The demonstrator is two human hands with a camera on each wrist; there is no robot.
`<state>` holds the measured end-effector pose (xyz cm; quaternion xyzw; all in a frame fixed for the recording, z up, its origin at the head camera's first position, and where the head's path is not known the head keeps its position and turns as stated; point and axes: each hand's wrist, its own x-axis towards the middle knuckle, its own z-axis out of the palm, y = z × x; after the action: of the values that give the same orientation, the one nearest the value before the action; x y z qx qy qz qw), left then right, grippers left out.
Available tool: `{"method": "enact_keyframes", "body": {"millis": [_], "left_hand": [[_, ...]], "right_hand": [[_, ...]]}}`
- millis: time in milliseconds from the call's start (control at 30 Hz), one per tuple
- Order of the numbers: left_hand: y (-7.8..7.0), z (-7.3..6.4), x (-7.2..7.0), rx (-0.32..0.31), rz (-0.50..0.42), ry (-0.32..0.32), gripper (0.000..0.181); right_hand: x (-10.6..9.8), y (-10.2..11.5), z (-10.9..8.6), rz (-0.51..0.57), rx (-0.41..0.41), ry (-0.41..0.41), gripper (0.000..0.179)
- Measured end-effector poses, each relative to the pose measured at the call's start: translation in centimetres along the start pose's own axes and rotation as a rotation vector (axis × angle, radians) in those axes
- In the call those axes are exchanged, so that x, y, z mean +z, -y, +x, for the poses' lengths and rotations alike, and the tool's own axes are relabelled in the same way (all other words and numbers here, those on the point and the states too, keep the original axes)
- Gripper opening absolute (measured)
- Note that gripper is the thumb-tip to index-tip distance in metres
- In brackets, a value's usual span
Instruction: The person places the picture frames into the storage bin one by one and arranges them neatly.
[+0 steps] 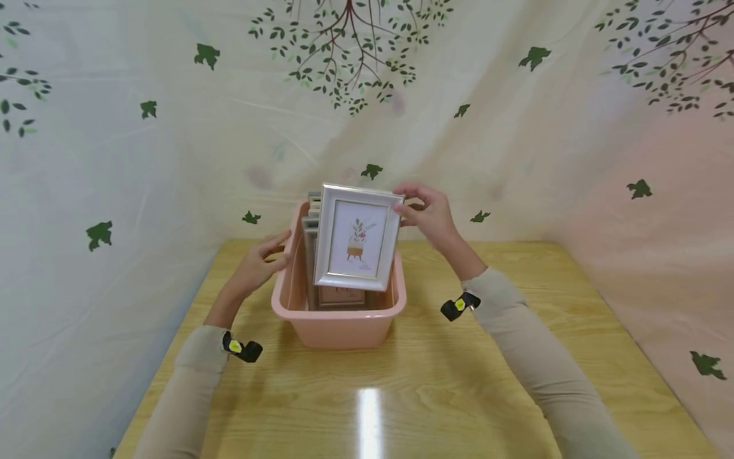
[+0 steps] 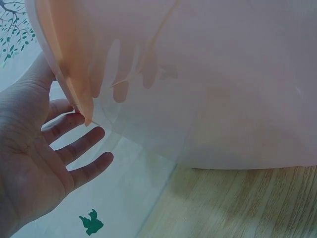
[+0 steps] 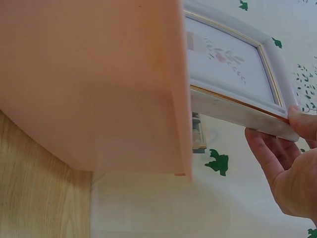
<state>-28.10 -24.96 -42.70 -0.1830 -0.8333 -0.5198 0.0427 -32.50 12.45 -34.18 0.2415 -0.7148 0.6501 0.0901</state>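
A pink plastic bin [image 1: 338, 331] stands on the table, with several picture frames [image 1: 311, 255] upright inside it. My right hand [image 1: 430, 213] pinches the upper right corner of a white picture frame [image 1: 327, 236] with thin gold edging and a potted-plant print. This frame leans above the bin, its lower part over the opening; in the right wrist view, my right hand [image 3: 292, 163] has thumb on its front and fingers behind. My left hand [image 1: 258, 264] touches the bin's left rim, and in the left wrist view its fingers [image 2: 86, 144] are spread at the rim.
The wooden table [image 1: 487, 382] extends in front of the bin and to both sides. A pale cloth backdrop [image 1: 229, 140] printed with branches and green birds hangs behind and beside the table. Black wrist cameras [image 1: 243, 349] sit on both sleeves.
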Motion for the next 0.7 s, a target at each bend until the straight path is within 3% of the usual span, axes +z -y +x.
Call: {"method": "enact_keyframes", "body": {"millis": [167, 400, 700], "left_hand": [[-0.4, -0.2, 0.0, -0.014, -0.005, 0.005, 0.059], [-3.8, -1.0, -0.2, -0.016, 0.006, 0.025, 0.057], [-4.0, -1.0, -0.2, -0.019, 0.002, 0.033, 0.057]], "right_hand": [[0.3, -0.8, -0.1, -0.013, -0.008, 0.01, 0.025], [0.8, -1.3, -0.3, -0.03, -0.004, 0.051, 0.028], [1.1, -2.9, -1.1, -0.017, 0.04, 0.061, 0.027]]}}
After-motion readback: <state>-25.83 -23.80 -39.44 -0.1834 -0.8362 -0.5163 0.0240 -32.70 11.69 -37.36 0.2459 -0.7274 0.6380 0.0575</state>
